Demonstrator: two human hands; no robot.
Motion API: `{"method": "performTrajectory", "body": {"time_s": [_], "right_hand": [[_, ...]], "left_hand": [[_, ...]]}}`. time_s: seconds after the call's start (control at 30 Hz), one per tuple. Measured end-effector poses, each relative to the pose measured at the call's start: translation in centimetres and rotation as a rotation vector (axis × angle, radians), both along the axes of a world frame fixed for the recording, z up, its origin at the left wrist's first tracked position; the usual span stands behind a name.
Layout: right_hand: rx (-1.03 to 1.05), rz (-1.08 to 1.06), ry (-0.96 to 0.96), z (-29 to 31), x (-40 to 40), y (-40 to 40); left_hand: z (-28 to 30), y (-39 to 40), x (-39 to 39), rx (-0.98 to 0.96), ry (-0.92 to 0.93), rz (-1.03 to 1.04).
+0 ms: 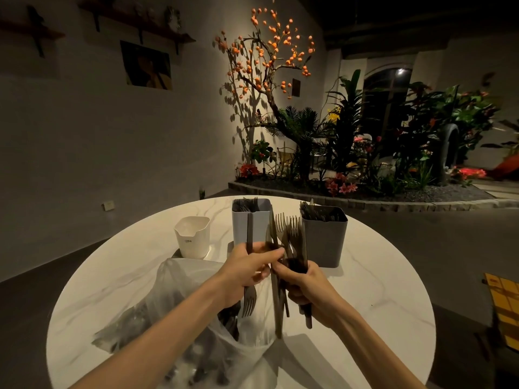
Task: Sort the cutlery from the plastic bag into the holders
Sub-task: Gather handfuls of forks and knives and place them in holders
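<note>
My right hand (307, 290) grips a bundle of dark forks (290, 234) with the tines pointing up. My left hand (247, 269) holds a single fork (249, 303) with its tines hanging down, and its fingertips pinch at the bundle. Both hands meet above the clear plastic bag (182, 318), which lies on the round white table (379, 304) with more dark cutlery inside. Behind the hands stand three holders: a white one (193, 237), a pale blue one (261, 220) with cutlery in it, and a dark grey one (325, 240) with cutlery in it.
The table's marble top shows to the left and right of the holders. Beyond it are a dark floor, a raised planter bed (365, 197) with plants and a lit tree, and a yellow object (505, 304) at the right edge.
</note>
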State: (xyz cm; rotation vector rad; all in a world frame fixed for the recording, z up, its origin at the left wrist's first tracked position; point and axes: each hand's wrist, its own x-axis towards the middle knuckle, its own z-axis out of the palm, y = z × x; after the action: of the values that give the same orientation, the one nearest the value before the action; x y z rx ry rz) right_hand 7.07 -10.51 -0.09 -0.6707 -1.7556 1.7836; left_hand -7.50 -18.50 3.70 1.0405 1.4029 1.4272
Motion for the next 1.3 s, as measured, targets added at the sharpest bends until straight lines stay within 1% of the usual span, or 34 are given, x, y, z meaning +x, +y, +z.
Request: {"method": "performTrajectory", "body": {"time_s": [0.13, 0.37, 0.57, 0.67, 0.73, 0.8, 0.87, 0.9, 1.03, 1.17, 1.3], "right_hand": [[-0.02, -0.03, 0.004, 0.0, 0.3, 0.0], [-0.103, -0.032, 0.011, -0.2, 0.4, 0.4], [-0.109, -0.118, -0.007, -0.1, 0.4, 0.7], [-0.105, -0.152, 0.005, 0.0, 0.6, 0.8], [-0.11, -0.147, 0.024, 0.5, 0.8, 0.9], [-0.089, -0.128, 0.034, 1.0, 1.1, 1.2], [-0.066, -0.089, 0.038, 1.5, 1.4, 1.6], [-0.061, -0.065, 0.04, 1.7, 1.5, 1.8], [-0.038, -0.016, 0.017, 2.1, 1.6, 2.2], [0.008, 0.0, -0.023, 2.4, 1.5, 1.7], [-0.005, -0.015, -0.022, 2.3, 1.4, 1.5]], "left_hand": [[-0.3, 0.2, 0.0, 0.002, -0.046, 0.09], [-0.6, 0.5, -0.5, 0.0, -0.026, 0.117], [-0.8, 0.9, -1.0, -0.016, 0.016, 0.133], [-0.7, 0.4, -1.2, -0.039, 0.022, 0.095], [-0.4, 0.0, -1.6, -0.085, 0.061, 0.043], [-0.2, -0.5, -2.0, -0.119, 0.099, -0.084], [-0.3, -0.8, -2.4, -0.11, 0.08, -0.205], [-0.4, -0.8, -2.5, -0.108, 0.064, -0.227], [-0.5, -1.0, -2.0, -0.143, 0.043, -0.259], [-0.5, -1.0, -1.5, -0.136, 0.042, -0.317], [-0.9, -0.5, -0.7, -0.05, 0.065, -0.242]]}}
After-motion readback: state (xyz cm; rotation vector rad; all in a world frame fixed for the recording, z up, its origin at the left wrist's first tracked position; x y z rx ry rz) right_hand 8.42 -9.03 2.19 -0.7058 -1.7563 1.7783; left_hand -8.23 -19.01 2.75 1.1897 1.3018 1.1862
